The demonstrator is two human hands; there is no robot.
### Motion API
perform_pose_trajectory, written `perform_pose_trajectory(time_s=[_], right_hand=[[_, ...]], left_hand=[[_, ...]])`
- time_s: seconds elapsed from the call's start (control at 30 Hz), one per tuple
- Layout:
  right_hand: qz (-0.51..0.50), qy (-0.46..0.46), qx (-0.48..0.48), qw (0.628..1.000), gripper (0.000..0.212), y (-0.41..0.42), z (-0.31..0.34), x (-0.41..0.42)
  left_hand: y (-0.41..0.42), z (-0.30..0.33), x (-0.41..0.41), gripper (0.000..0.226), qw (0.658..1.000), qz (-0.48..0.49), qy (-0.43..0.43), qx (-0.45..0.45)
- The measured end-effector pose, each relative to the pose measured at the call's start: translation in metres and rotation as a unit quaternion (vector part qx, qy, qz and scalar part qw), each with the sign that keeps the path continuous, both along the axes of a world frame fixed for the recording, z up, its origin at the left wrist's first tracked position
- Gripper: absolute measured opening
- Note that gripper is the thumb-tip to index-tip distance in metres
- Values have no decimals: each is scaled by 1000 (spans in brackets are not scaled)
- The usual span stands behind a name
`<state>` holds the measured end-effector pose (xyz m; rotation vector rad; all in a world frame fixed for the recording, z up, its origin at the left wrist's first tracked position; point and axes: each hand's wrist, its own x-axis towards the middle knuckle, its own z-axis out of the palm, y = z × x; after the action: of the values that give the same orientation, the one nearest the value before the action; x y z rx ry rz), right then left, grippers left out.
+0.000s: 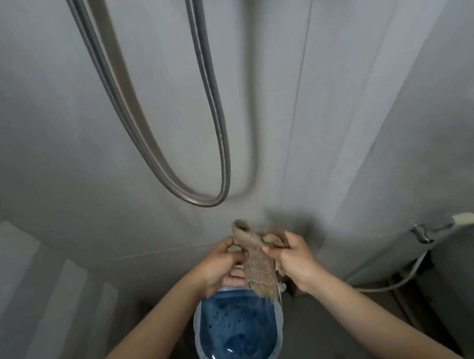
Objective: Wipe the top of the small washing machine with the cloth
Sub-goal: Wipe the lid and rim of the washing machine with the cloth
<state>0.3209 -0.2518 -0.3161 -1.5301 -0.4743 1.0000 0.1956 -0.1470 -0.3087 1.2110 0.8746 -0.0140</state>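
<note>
A tan cloth (258, 263) hangs lengthwise between both hands, left hand (221, 265) pinching its upper edge, right hand (292, 258) gripping the bunched end. The washer (237, 333) stands on the floor directly below, its blue lid untouched.
</note>
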Motion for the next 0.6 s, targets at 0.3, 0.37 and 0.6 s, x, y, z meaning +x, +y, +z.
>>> perform_pose_trajectory(time_s=[0.3, 0.37, 0.6], right_hand=[[142, -195, 129, 962, 57, 44, -116, 38], [163, -196, 155, 954, 60, 52, -146, 45], [221, 12, 169, 960, 35, 61, -213, 63]], left_hand=[[53, -119, 15, 30, 975, 29, -184, -123], [60, -149, 18, 37, 977, 35, -200, -70], [81, -217, 26, 29, 955, 38, -186, 229]])
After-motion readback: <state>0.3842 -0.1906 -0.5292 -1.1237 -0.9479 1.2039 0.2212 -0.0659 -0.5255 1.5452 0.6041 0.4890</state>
